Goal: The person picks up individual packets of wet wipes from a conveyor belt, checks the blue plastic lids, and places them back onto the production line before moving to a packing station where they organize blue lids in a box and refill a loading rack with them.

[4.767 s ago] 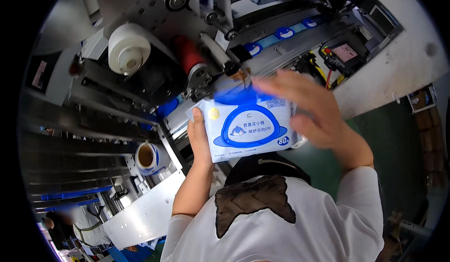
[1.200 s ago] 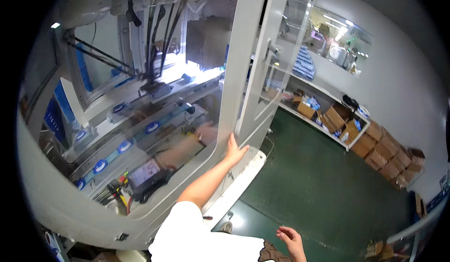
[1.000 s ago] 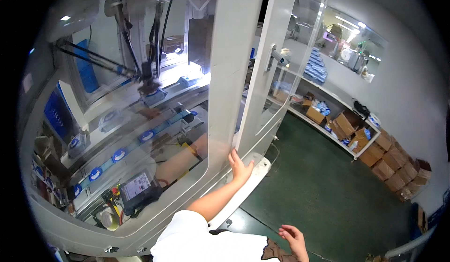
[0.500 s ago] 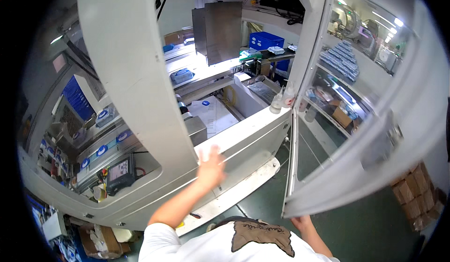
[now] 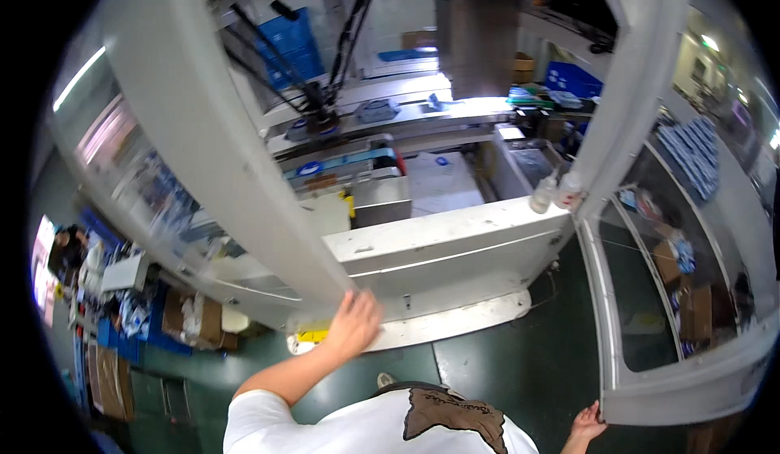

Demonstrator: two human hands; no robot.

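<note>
My left hand is raised in front of me, its slightly blurred fingers curled at the lower corner of the white left door of a large machine. Low on the right, my right hand grips the bottom edge of the white-framed right door, which has clear window panes and stands swung outward. Between the two doors the machine's interior is exposed, with a white ledge along its front. Two small clear bottles, one of them a squeeze bottle, stand at the ledge's right end.
Inside are a black jointed picker arm, a grey metal plate and light-blue packs on a conveyor. A blue crate is at the back. An open cardboard box stands on the left; the machine's white base juts out over the green floor.
Both doors have swung outward, the right one further right with my right hand. My left hand has come down to the left door's corner. The view has turned left, showing more interior.
</note>
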